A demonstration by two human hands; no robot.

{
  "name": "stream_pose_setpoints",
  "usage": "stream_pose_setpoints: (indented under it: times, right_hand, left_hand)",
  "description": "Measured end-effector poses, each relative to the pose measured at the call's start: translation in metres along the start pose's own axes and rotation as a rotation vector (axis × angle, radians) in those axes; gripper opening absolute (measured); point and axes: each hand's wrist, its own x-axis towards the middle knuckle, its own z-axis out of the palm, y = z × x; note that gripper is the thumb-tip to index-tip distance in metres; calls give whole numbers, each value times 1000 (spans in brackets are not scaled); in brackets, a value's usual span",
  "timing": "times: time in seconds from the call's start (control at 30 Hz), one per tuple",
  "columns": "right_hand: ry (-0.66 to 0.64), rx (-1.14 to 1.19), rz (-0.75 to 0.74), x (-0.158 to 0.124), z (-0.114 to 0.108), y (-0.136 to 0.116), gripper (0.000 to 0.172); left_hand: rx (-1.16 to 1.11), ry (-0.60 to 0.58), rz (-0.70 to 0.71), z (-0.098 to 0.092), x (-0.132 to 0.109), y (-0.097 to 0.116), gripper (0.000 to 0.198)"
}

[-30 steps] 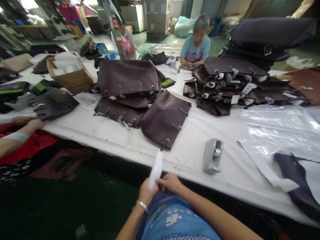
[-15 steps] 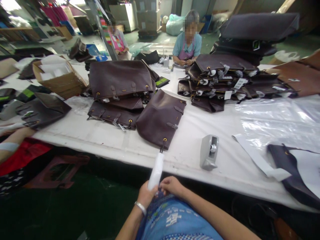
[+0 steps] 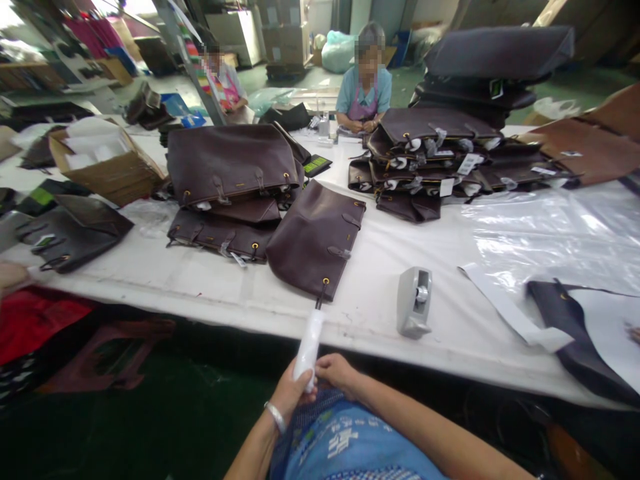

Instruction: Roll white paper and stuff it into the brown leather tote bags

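Note:
A dark brown handbag (image 3: 313, 243) lies on the table near its front edge. From its brass eyelet a dark cord runs down into a white wrapping (image 3: 310, 337), which reaches past the table edge toward my lap. My left hand (image 3: 293, 390) is closed around the lower end of that wrapping, thumb on top. Right beside it, my right hand (image 3: 335, 370) has its fingertips pinched together close to the wrapping; whatever they hold is too small to make out. A grey tape dispenser (image 3: 415, 303) stands on the table to the right of the bag.
Stacked brown bags stand at left (image 3: 233, 163) and right (image 3: 430, 127). A cardboard box (image 3: 110, 173) holds white sheets. Clear plastic sheets (image 3: 540, 233) and another bag (image 3: 555, 300) lie right. Two co-workers sit opposite; another person's hand (image 3: 13, 273) shows at the left edge.
Both hands stay at the wrapping's lower end with almost the same grip. The view has shifted slightly. At the left edge, the co-worker's arm has drawn back from a dark bag.

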Motion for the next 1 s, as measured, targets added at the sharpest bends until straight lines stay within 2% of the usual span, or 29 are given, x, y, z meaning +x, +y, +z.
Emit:
stream_pose_setpoints:
  times: [0.2,0.37,0.47,0.53,0.6,0.63,0.67,0.77,0.8,0.9,1.0]
  right_hand:
    - [-7,31,62,5,8,-2,15]
    - [-85,50,19,0,-7,-13,13]
    - [-275,313,1,-13,-16,-21,32]
    - [-423,492,1,-19,-19,-25,41]
    - [-496,443,34,-19,-24,-27,39]
    - [-436,350,27,-15,-28,-29,37]
    - [-307,256,-7,-8,-35,-32,35]
    - [264,142,-219,26,-68,-52,28]
    - [401,164,-276,41,-82,-63,29]
    - [572,247,-324,86,-117,-103,39]
    - [568,307,-317,116,-132,-143,40]
  left_hand:
    - [-26,-62,-16,8,0,-1,73]
    - [-253,-88,-67,-2,0,-2,59]
    - [-350,-47,-113,-8,1,-4,49]
    - [-364,-65,-113,-11,1,-5,48]
    - [-361,-93,-110,-12,1,-5,51]
    - [-359,-97,-113,-12,0,-4,53]
    - [-357,-89,-114,-13,0,-4,55]
    - [-351,-38,-124,-14,0,-6,63]
    - [-352,-21,-124,-14,1,-7,65]
    - [-324,5,-139,-12,4,-9,69]
    - [-185,-46,-92,-14,3,3,68]
